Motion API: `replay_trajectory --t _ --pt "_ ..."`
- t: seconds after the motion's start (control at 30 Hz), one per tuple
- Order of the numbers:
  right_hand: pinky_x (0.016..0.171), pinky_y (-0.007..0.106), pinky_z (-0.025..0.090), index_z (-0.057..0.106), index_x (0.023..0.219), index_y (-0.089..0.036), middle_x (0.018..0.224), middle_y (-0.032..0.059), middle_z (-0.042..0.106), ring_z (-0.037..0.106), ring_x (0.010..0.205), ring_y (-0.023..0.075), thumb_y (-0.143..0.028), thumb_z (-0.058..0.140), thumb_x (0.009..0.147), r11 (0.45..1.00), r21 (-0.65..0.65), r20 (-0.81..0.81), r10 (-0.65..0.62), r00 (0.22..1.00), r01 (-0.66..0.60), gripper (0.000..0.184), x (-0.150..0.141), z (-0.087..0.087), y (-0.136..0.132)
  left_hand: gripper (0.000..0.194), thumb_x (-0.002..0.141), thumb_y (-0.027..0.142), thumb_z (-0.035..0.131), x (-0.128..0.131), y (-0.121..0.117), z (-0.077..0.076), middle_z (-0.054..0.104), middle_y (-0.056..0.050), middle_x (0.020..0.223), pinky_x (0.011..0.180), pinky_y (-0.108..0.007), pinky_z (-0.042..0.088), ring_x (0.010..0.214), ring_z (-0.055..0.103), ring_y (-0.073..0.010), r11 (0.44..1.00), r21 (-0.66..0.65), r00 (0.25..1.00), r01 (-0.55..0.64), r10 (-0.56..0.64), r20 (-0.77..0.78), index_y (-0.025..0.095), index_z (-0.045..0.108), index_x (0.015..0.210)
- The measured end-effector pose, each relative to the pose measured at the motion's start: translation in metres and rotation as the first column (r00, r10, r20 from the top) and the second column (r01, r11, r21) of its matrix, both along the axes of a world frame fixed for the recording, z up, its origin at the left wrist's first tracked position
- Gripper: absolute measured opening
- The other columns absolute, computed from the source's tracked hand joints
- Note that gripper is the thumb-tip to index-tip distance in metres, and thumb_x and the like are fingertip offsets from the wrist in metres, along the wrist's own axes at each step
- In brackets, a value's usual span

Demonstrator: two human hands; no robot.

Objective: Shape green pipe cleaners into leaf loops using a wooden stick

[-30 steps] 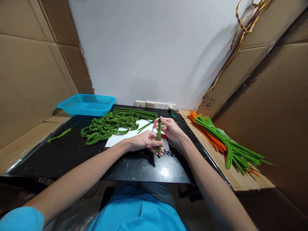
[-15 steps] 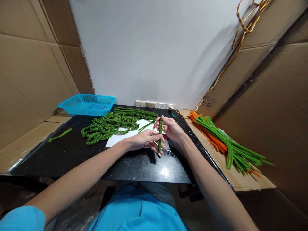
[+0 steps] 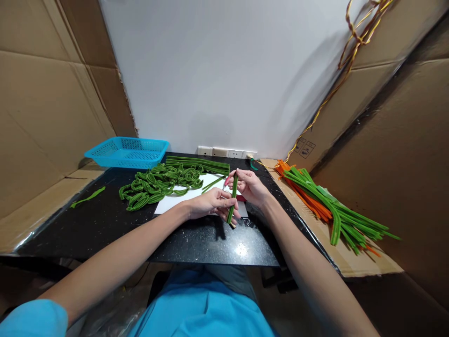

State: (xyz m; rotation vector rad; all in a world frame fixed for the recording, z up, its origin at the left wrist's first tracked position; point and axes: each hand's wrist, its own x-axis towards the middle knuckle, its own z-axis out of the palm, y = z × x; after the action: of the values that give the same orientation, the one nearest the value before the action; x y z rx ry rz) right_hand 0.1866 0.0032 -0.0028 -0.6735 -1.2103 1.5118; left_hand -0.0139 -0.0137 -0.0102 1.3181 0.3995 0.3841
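Note:
A short bundle of dark green pipe cleaners (image 3: 234, 191) stands nearly upright between my hands, its lower end tilted a little left. My right hand (image 3: 249, 185) pinches the top end. Lower down, my left hand (image 3: 218, 205) grips the bundle between thumb and fingers. Red-handled pliers or scissors (image 3: 240, 198) lie on a white sheet (image 3: 171, 203) behind my hands, partly covered by them. Left of the hands is a heap of looped green pipe cleaners (image 3: 154, 185). Behind the sheet lies a bunch of long straight green pipe cleaners (image 3: 199, 164).
A blue plastic basket (image 3: 128, 159) stands at the back left of the black table (image 3: 105, 224). One bright green strip (image 3: 87, 197) lies near the left edge. On cardboard at the right are bright green pipe cleaners (image 3: 336, 215) and orange ones (image 3: 308, 199). Cardboard walls flank both sides.
The strands of the bundle, spread at first, now lie close together. Its lower end has swung slightly left, while both hands stay in almost the same place.

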Motion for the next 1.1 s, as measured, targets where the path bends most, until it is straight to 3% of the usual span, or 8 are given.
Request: replay_trajectory --t 0.2,0.43,0.63,0.8,0.9,1.0,1.1 --pt "0.065 0.023 0.060 0.079 0.086 -0.015 0.079 0.0068 0.079 0.073 0.065 0.0138 -0.049 0.092 0.073 1.000 -0.009 0.000 -0.008 1.000 0.008 0.039 0.002 -0.002 0.003 0.049 0.078 0.054 0.086 0.000 0.000 0.000 0.080 -0.016 0.089 0.070 -0.031 0.060 0.071 0.079 -0.0226 1.000 -0.015 1.000 0.012 -0.011 0.002 0.009 0.070 0.090" --pt "0.065 0.022 0.061 0.078 0.087 -0.015 0.079 0.0062 0.079 0.075 0.067 0.0142 -0.049 0.093 0.073 0.999 0.000 -0.016 -0.039 0.999 0.039 0.039 0.003 -0.006 0.006 0.048 0.078 0.053 0.086 0.001 0.003 -0.003 0.081 -0.017 0.090 0.068 -0.026 0.059 0.075 0.080 -0.0221 0.999 0.002 0.999 -0.033 0.033 -0.006 0.009 0.071 0.089" --pt "0.066 0.023 0.062 0.079 0.085 -0.017 0.079 0.0043 0.079 0.075 0.068 0.0147 -0.050 0.093 0.072 0.997 0.022 -0.022 -0.076 0.997 0.076 0.038 0.003 -0.006 0.006 0.048 0.079 0.055 0.085 -0.001 0.005 -0.004 0.080 -0.017 0.092 0.072 -0.029 0.060 0.080 0.080 -0.0238 0.999 0.020 0.999 -0.049 0.049 0.005 0.009 0.072 0.088" --pt "0.079 0.029 0.064 0.080 0.093 -0.017 0.092 0.0085 0.081 0.077 0.079 0.0182 -0.054 0.087 0.079 0.997 0.045 0.015 -0.066 0.998 0.065 0.040 0.000 -0.004 0.004 0.049 0.079 0.055 0.084 0.001 0.007 -0.002 0.080 -0.018 0.091 0.071 -0.032 0.061 0.077 0.079 -0.0240 0.990 0.105 0.995 -0.099 0.098 0.011 0.009 0.073 0.090" --pt "0.078 0.034 0.064 0.079 0.105 -0.019 0.110 0.0126 0.080 0.076 0.089 0.0219 -0.061 0.078 0.084 0.995 0.071 0.088 -0.075 0.993 0.069 0.047 -0.003 -0.003 0.003 0.052 0.078 0.057 0.084 0.004 0.012 -0.002 0.080 -0.018 0.093 0.073 -0.033 0.061 0.079 0.077 -0.0230 0.942 0.175 0.957 -0.286 0.272 0.099 0.008 0.076 0.092" --pt "0.073 0.032 0.063 0.078 0.113 -0.021 0.109 0.0103 0.079 0.074 0.087 0.0206 -0.059 0.080 0.083 0.989 0.121 0.171 -0.103 0.980 0.083 0.048 -0.006 -0.004 0.002 0.056 0.074 0.060 0.085 0.005 0.020 -0.003 0.080 -0.017 0.095 0.073 -0.034 0.062 0.078 0.075 -0.0215 0.835 0.188 0.851 -0.518 0.482 0.207 0.008 0.079 0.093" --pt "0.077 0.034 0.064 0.077 0.117 -0.022 0.109 0.0086 0.078 0.073 0.093 0.0213 -0.049 0.086 0.079 0.980 0.183 0.249 -0.125 0.960 0.080 0.047 -0.008 -0.006 0.000 0.056 0.070 0.060 0.087 0.002 0.029 -0.006 0.079 -0.013 0.094 0.068 -0.032 0.061 0.077 0.072 -0.0202 0.717 0.181 0.734 -0.673 0.619 0.280 0.009 0.079 0.091"
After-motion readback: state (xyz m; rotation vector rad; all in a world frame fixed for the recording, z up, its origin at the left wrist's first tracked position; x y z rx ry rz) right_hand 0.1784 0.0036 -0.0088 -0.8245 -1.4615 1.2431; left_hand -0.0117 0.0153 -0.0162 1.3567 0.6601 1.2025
